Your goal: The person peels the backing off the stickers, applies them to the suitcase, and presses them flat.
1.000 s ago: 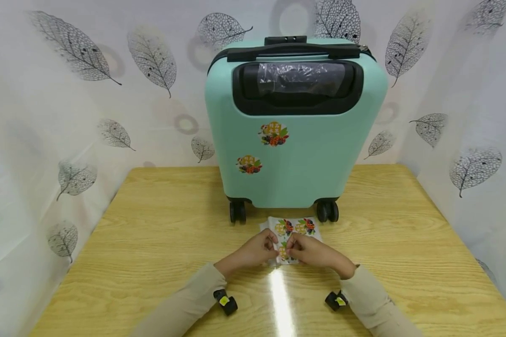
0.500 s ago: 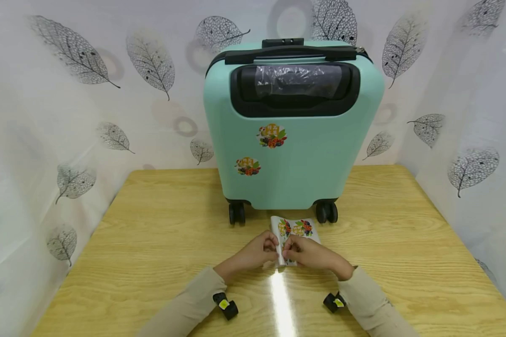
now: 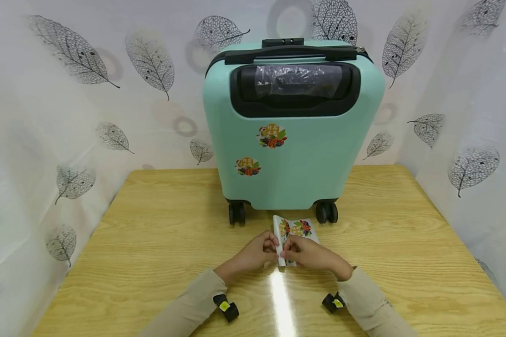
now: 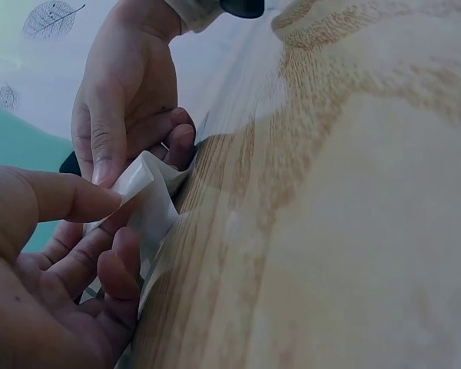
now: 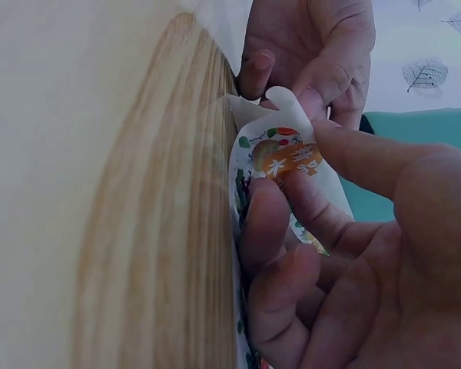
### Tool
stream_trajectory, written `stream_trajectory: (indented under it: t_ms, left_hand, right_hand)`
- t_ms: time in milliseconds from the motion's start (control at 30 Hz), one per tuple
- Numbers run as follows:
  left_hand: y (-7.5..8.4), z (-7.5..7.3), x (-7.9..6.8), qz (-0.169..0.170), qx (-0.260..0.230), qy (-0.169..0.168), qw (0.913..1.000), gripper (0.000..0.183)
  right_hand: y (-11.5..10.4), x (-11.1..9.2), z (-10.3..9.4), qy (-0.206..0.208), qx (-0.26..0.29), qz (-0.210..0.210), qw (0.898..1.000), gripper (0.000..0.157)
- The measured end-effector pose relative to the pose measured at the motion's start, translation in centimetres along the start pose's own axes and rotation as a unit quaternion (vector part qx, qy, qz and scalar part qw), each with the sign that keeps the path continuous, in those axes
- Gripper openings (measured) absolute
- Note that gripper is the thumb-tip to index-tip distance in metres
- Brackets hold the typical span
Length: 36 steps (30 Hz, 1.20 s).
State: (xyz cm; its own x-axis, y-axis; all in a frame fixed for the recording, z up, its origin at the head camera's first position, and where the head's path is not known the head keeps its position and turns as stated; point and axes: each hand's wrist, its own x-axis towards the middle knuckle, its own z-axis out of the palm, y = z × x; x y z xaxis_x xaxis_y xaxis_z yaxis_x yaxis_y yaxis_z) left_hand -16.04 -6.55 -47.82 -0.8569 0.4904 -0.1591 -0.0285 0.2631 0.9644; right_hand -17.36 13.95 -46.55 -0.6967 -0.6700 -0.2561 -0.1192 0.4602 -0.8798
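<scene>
A white sheet of round fruit stickers [image 3: 300,228] lies on the table in front of the suitcase, its left edge curled up into a narrow roll. My left hand [image 3: 257,252] pinches that rolled edge between thumb and forefinger, as the left wrist view shows on the white paper [image 4: 150,196]. From the other side, my right hand [image 3: 312,252] pinches the sheet beside the roll. Close by in the right wrist view, an orange-and-green sticker [image 5: 292,161] bends with the paper at the right fingertips. Part of the sheet is hidden under the right hand.
A mint-green suitcase [image 3: 299,164] stands upright on its black wheels [image 3: 237,213] just behind the sheet. Two matching fruit stickers, an upper one [image 3: 271,135] and a lower one [image 3: 248,166], are on its front. A leaf-patterned curtain [image 3: 152,93] surrounds the wooden table [image 3: 164,220].
The sheet's left edge, flatter a second ago, has curled over into a roll toward the right. My right hand has shifted slightly left; the left hand has barely moved.
</scene>
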Motion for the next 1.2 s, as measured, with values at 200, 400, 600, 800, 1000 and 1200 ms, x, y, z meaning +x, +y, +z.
stream_trajectory:
  t_ms: [200,400,600,800,1000,1200]
  left_hand:
    - [-0.37,0.03,0.17,0.001,0.002,0.007,1.0,0.022]
    - [-0.32,-0.05,0.18,-0.005,-0.002,0.01,0.9999,0.022]
    - [-0.15,-0.11,0.04,-0.014,-0.014,0.005,0.9998,0.022]
    - [-0.32,-0.1,0.06,-0.013,-0.022,0.004,0.9997,0.022]
    - [-0.45,-0.18,0.2,-0.018,-0.019,0.004,0.9996,0.022]
    - [-0.5,-0.47,0.22,-0.023,-0.02,0.003,0.9995,0.021]
  right_hand:
    - [0.11,0.03,0.05,0.002,0.007,0.006,1.0,0.019]
    - [0.47,0.16,0.07,0.002,0.016,0.005,1.0,0.018]
    - [0.46,0.11,0.09,0.0,0.025,0.002,1.0,0.017]
    - [0.58,0.05,0.03,0.005,0.032,0.005,0.999,0.017]
    - [0.6,0.04,0.04,0.014,0.031,0.01,0.999,0.016]
    - [0.65,0.21,0.03,0.022,0.015,0.006,1.0,0.015]
